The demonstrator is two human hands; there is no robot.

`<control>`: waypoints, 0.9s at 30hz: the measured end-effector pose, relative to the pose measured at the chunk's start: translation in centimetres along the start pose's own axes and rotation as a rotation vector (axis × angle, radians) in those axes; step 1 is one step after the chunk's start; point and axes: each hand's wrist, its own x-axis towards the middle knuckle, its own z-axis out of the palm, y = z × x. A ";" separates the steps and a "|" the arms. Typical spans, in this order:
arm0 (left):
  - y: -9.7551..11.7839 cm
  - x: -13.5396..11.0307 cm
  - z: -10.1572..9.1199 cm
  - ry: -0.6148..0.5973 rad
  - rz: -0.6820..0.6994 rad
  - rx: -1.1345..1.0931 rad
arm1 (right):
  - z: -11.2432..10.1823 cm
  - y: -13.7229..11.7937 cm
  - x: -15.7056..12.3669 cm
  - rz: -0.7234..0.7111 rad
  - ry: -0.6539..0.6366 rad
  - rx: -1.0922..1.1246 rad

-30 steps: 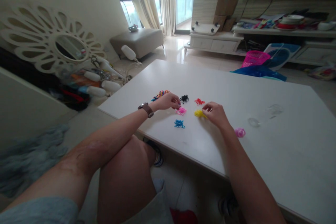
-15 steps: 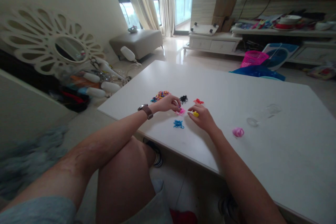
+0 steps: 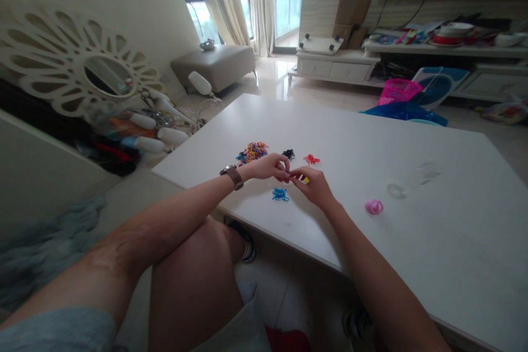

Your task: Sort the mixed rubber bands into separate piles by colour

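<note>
My left hand (image 3: 275,166), a watch on its wrist, is closed in a pinch over the table. Its fingertips meet those of my right hand (image 3: 312,182), also pinched; whatever is between them is too small to make out. The left hand covers the place of the pink bands. A bit of the yellow bands (image 3: 306,180) shows behind my right fingers. Nearer me lie blue rubber bands (image 3: 280,194). Beyond the hands are black rubber bands (image 3: 289,154), red rubber bands (image 3: 311,159) and a mixed multicoloured pile (image 3: 253,152).
On the white table (image 3: 350,143), a pink lid-like piece (image 3: 373,207) and a clear jar lying on its side (image 3: 414,180) are to the right. A pink basket (image 3: 398,91) stands past the far edge. A flower-shaped mirror (image 3: 108,76) leans at left.
My hands have come together; the fingertips, apart before, now touch. The left hand moved slightly right and down, covering the pink bands. My right fingers closed into a pinch.
</note>
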 end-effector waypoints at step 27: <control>-0.7 -0.8 -1.3 -0.074 0.059 0.565 | -0.1 0.3 0.2 0.097 0.305 -0.036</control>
